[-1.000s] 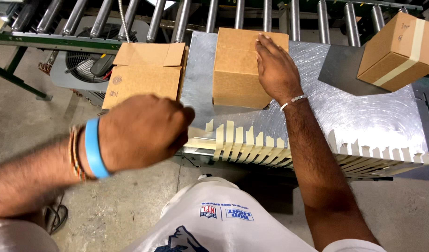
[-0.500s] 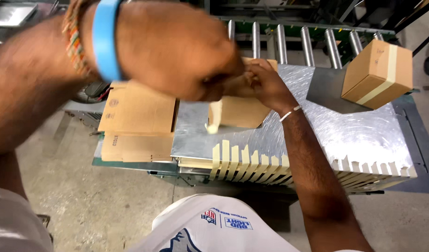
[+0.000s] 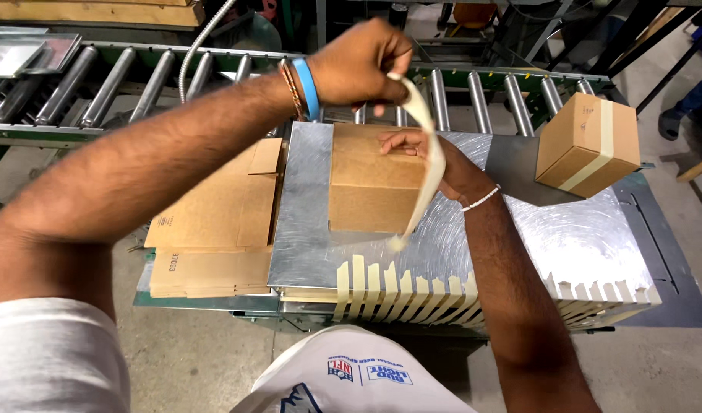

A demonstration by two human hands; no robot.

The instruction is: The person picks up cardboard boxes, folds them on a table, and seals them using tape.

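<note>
The left hand (image 3: 358, 65) pinches a pale tape strip (image 3: 427, 153) – long axis hanging down (nearly vertical) – over the brown cardboard box (image 3: 370, 183), which the right hand's (image 3: 427, 153) spread fingers steady on the steel table (image 3: 565, 237).

Left hand (image 3: 362, 65) lifts a tape strip (image 3: 426, 145); right hand (image 3: 427, 153) apparently steadies the cardboard box (image 3: 370, 183).

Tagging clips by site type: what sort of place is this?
Most likely a packing or box-sealing station in a warehouse or factory. Signs: a roller conveyor behind a metal worktable, pre-cut tape strips along its front edge, and a stack of flat cardboard boxes beside it.
</note>
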